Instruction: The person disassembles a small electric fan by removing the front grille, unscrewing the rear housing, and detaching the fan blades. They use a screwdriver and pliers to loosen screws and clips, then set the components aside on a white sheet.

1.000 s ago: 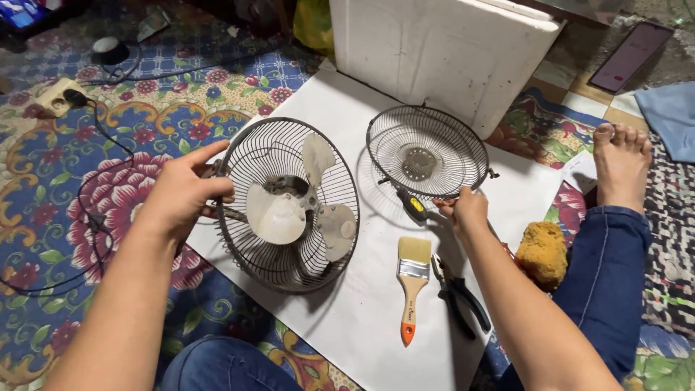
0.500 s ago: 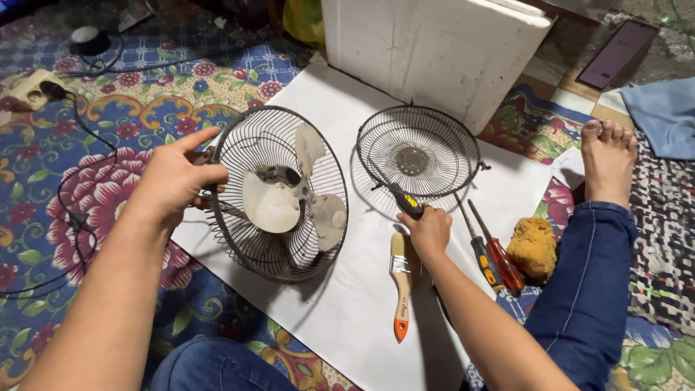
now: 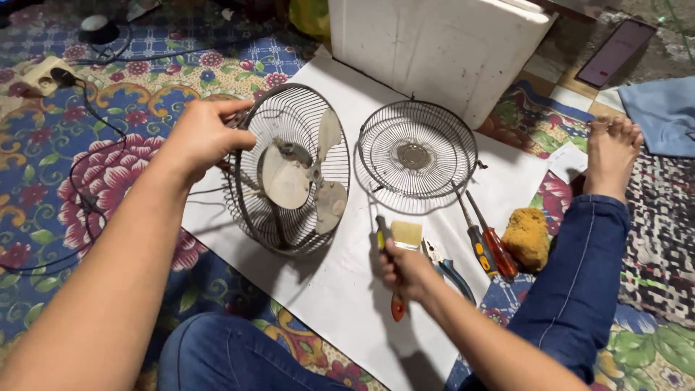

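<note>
My left hand (image 3: 203,137) grips the upper left rim of a dusty fan (image 3: 289,174), tilting its wire rear guard and three blades up on edge over a white sheet (image 3: 340,289). The detached front guard (image 3: 416,152) lies flat to its right. My right hand (image 3: 407,271) is closed on a black-and-yellow screwdriver (image 3: 380,233), which sticks up out of the fist. A paintbrush (image 3: 405,233) with an orange handle tip lies right under that hand.
Two more screwdrivers (image 3: 485,242), pliers (image 3: 452,271) and a yellow sponge (image 3: 526,235) lie right of the brush. A white foam box (image 3: 434,43) stands behind. My bare foot (image 3: 612,156), a phone (image 3: 615,54), a blue cloth (image 3: 666,116) and a power socket (image 3: 43,76) with cable surround the sheet.
My right hand left the front guard, took the black-and-yellow screwdriver and drew it toward me over the brush. My left hand tipped the fan more upright.
</note>
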